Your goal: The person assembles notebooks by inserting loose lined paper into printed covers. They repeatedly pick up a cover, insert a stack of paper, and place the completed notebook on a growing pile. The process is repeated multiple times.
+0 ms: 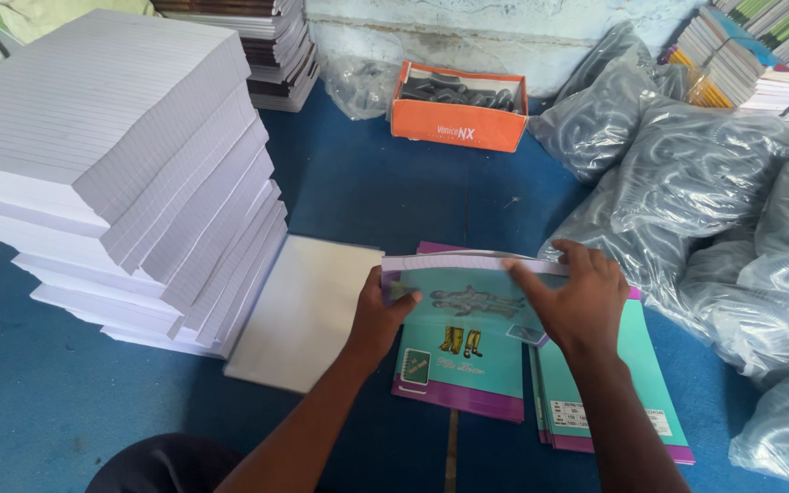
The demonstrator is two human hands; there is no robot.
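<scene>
Both hands on one teal-and-purple notebook cover, its long axis running away from me.

My left hand (378, 319) pinches the teal cover (468, 351) at its left edge; my right hand (575, 297) presses flat fingers on the far edge, over a thin sheaf of ruled pages (468, 263). It lies on the cover pile (614, 402), beside a loose white sheet stack (308, 310).

left hand (378, 319) grips the teal notebook cover (468, 342) at its edge, right hand (577, 301) flat on top, tall ruled paper stack (130, 164) beside on blue floor (29, 402).
</scene>
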